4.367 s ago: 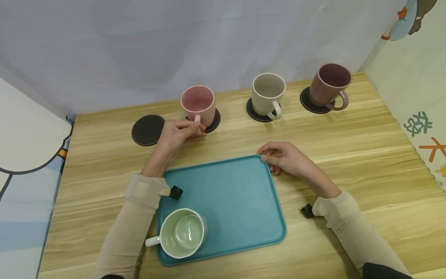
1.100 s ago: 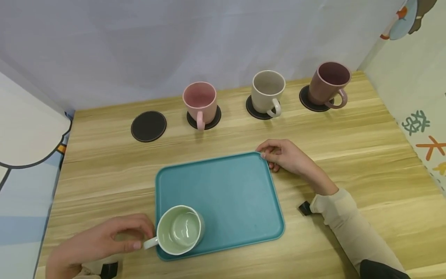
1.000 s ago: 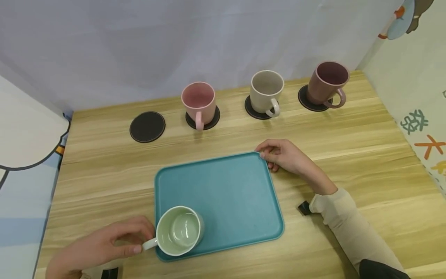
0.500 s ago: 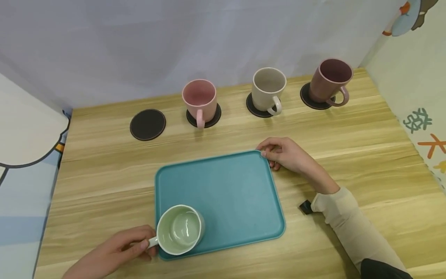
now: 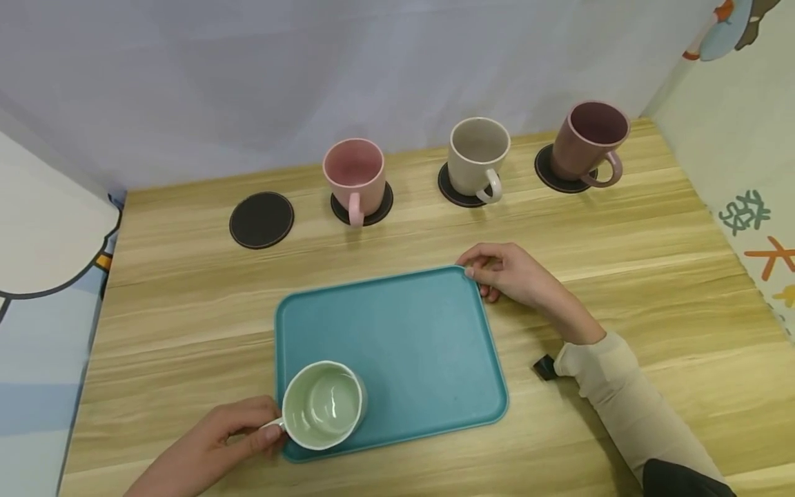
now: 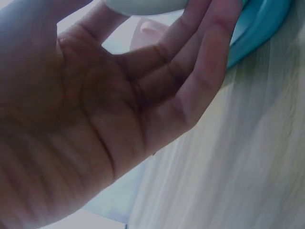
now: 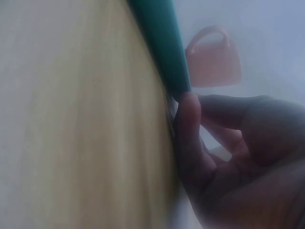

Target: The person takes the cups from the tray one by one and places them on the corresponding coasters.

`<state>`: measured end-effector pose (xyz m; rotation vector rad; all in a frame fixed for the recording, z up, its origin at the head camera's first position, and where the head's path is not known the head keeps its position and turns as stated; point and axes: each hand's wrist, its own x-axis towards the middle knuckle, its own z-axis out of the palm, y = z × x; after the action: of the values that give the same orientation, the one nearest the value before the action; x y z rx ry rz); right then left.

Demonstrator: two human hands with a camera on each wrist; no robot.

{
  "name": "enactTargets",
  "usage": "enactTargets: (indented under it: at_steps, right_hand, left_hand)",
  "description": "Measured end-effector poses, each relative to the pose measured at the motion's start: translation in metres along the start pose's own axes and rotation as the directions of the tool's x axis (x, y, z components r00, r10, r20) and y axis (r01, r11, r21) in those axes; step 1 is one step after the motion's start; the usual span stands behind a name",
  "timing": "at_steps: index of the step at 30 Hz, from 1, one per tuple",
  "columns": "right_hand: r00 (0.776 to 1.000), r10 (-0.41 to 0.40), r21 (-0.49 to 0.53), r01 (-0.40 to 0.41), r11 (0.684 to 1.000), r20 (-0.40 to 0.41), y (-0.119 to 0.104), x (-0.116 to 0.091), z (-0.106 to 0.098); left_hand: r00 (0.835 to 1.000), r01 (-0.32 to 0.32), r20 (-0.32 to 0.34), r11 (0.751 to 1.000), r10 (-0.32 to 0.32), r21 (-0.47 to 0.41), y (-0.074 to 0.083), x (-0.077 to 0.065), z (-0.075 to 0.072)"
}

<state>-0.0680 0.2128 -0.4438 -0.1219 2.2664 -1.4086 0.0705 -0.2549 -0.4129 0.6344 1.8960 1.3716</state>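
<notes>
A pale green mug (image 5: 324,406) stands at the near left corner of a teal tray (image 5: 397,345), its handle pointing left. My left hand (image 5: 226,442) pinches that handle between thumb and fingers. In the left wrist view the palm of the left hand (image 6: 119,95) faces the camera, and only the mug's pale underside (image 6: 147,5) shows at the top. My right hand (image 5: 512,276) pinches the tray's far right corner. The right wrist view shows the right hand (image 7: 214,138) with its thumb and a finger at the teal tray's edge (image 7: 164,47).
Along the table's back edge, a pink mug (image 5: 355,176), a cream mug (image 5: 477,159) and a dark mauve mug (image 5: 586,145) stand on black coasters. Left of them lies a bare black coaster (image 5: 261,220). A pale cloth wall (image 5: 248,83) rises behind the wooden table (image 5: 186,297).
My left hand has left the pink mug's handle, come back to the green mug and taken hold of its handle. The green mug has shifted slightly right. The right hand stays at the tray corner.
</notes>
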Motion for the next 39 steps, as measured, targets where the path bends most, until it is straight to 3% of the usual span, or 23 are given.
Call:
enactTargets:
  at_steps: [5, 14, 20, 25, 30, 34, 39]
  right_hand:
    - [1.0, -0.001, -0.002, 0.001, 1.0, -0.003, 0.001, 0.001, 0.0]
    - [1.0, -0.012, -0.003, 0.012, 1.0, 0.003, 0.001, 0.003, 0.002]
    - [1.0, 0.001, -0.005, -0.001, 1.0, -0.002, 0.001, 0.001, 0.002]
    - [1.0, -0.007, -0.004, 0.007, 1.0, -0.004, 0.0, 0.001, 0.001]
    - [1.0, -0.002, 0.001, 0.002, 1.0, -0.001, 0.003, 0.002, 0.001]
    - [1.0, 0.0, 0.0, 0.0, 1.0, 0.003, 0.003, 0.001, 0.002]
    - [1.0, 0.008, 0.0, -0.008, 1.0, -0.004, 0.002, 0.001, 0.001]
  left_hand:
    - [0.998, -0.059, -0.028, 0.998, 0.059, -0.015, -0.003, 0.003, 0.003]
    - [0.997, -0.072, -0.039, 0.99, 0.068, -0.125, -0.007, 0.003, 0.003]
    - [0.991, -0.055, -0.124, 0.993, 0.042, -0.102, -0.001, 0.0, -0.001]
    - [0.975, 0.02, -0.221, 0.998, -0.033, -0.064, 0.016, 0.0, -0.009]
    - [0.942, 0.088, -0.32, 0.995, -0.099, -0.049, 0.029, 0.001, -0.021]
    - [0.91, 0.057, -0.408, 0.997, -0.072, -0.049, 0.032, 0.004, -0.032]
    - [0.841, 0.023, -0.535, 0.993, -0.082, -0.116, 0.033, 0.012, -0.046]
